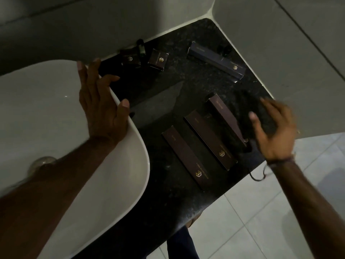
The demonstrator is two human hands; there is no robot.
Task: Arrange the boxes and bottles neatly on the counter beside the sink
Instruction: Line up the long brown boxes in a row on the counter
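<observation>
On the black granite counter point(168, 101) lie three long dark brown boxes side by side: one nearest me point(184, 157), one in the middle point(210, 139), one at the right point(226, 118). A long navy box point(216, 59) lies near the back corner, with a small dark bottle point(225, 49) behind it. Two small dark boxes point(130, 59) point(158, 59) and a small bottle point(141, 47) sit by the back wall. My left hand point(101, 103) rests open on the sink rim. My right hand point(274, 129), blurred, fingers apart, hovers over the rightmost brown box.
A white basin point(61, 116) with a metal drain point(42, 162) fills the left. Grey tiled walls point(280, 43) close the back and right of the counter. The counter's front edge drops to a pale tiled floor point(270, 212). A thin black cord point(256, 176) hangs near my right wrist.
</observation>
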